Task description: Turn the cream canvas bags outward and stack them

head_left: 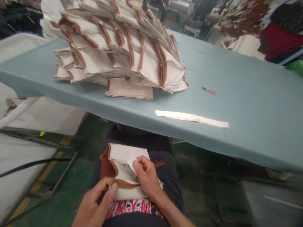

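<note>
On the person's lap lies a cream fabric piece with brown trim (127, 154), its brown inner side showing at the left. My left hand (97, 200) pinches the near brown-edged part of it between thumb and fingers. Between the thumb and fingers of my right hand (148, 176) is a small white tag (132, 164), held over the middle of the fabric piece.
A blue-green table (248, 104) stands ahead, bearing a big pile of cream and brown fabric pieces (113, 53), pink-handled snips (209, 91) and a long cream strip (191, 118). Metal frames (53, 186) stand at the left. More fabric heaps lie at the back right.
</note>
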`<state>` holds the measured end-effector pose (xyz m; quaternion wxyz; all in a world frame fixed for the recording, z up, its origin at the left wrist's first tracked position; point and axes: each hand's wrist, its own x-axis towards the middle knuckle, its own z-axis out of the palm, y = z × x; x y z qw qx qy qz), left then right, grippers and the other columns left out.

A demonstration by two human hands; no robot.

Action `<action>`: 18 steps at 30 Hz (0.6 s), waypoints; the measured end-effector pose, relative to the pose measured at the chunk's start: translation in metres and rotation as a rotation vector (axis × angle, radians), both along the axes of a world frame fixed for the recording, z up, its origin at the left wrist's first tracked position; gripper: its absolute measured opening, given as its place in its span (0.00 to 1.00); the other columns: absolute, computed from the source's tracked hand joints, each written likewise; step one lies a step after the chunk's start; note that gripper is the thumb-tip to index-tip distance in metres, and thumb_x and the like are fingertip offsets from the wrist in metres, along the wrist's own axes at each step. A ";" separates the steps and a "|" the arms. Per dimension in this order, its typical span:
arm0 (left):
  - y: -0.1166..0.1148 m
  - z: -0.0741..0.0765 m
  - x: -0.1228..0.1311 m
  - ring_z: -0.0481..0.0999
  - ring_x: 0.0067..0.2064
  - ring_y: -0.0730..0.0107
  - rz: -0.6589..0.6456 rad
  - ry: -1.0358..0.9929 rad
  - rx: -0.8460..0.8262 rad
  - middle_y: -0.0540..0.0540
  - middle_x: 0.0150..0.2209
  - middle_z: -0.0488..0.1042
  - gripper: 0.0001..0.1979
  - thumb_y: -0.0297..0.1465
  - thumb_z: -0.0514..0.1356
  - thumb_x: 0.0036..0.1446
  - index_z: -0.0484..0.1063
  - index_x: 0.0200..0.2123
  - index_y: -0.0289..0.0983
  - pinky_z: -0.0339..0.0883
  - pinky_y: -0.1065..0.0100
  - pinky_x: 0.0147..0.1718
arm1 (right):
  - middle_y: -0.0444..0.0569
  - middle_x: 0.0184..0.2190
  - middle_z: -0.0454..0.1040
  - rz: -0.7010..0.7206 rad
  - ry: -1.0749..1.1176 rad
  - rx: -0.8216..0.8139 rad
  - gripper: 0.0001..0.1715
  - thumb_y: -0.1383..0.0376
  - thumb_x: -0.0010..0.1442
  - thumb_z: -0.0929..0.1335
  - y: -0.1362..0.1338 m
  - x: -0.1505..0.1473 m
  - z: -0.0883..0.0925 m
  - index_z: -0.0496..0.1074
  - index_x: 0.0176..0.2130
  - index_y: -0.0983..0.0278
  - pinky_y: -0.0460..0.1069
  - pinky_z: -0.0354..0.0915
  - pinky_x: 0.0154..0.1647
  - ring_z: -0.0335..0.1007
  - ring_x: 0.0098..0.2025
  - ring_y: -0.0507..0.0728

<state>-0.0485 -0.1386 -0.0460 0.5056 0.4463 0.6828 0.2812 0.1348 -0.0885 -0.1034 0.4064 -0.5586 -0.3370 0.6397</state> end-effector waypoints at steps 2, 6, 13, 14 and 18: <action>0.014 0.005 0.002 0.79 0.33 0.59 -0.040 -0.034 0.012 0.50 0.30 0.82 0.27 0.59 0.64 0.70 0.81 0.33 0.42 0.75 0.69 0.36 | 0.38 0.20 0.68 0.004 -0.017 0.010 0.30 0.39 0.65 0.76 0.002 0.004 0.005 0.73 0.32 0.61 0.46 0.58 0.29 0.57 0.24 0.50; 0.049 0.009 0.006 0.70 0.28 0.66 -0.215 -0.075 0.057 0.51 0.25 0.76 0.26 0.52 0.66 0.69 0.76 0.26 0.40 0.67 0.71 0.29 | 0.37 0.21 0.67 0.015 -0.061 0.044 0.28 0.42 0.64 0.77 0.009 0.021 0.024 0.72 0.31 0.60 0.46 0.57 0.29 0.57 0.25 0.50; 0.088 0.022 0.018 0.63 0.24 0.70 -0.375 -0.256 0.053 0.50 0.22 0.71 0.26 0.51 0.69 0.63 0.78 0.21 0.39 0.59 0.72 0.23 | 0.38 0.24 0.66 0.094 -0.123 0.091 0.22 0.47 0.69 0.74 0.004 0.047 0.083 0.72 0.33 0.60 0.46 0.54 0.28 0.55 0.25 0.50; 0.091 0.023 0.020 0.61 0.23 0.72 -0.362 -0.274 0.051 0.52 0.21 0.68 0.26 0.50 0.70 0.62 0.74 0.19 0.39 0.57 0.72 0.22 | 0.38 0.23 0.66 0.103 -0.164 0.108 0.20 0.49 0.69 0.74 0.003 0.049 0.092 0.72 0.33 0.59 0.46 0.54 0.27 0.57 0.25 0.50; 0.098 0.028 0.026 0.57 0.22 0.73 -0.346 -0.298 0.024 0.53 0.20 0.63 0.26 0.51 0.70 0.58 0.72 0.18 0.40 0.53 0.72 0.21 | 0.37 0.20 0.67 0.125 -0.246 0.140 0.16 0.53 0.69 0.73 0.001 0.048 0.116 0.73 0.33 0.58 0.46 0.50 0.24 0.56 0.22 0.50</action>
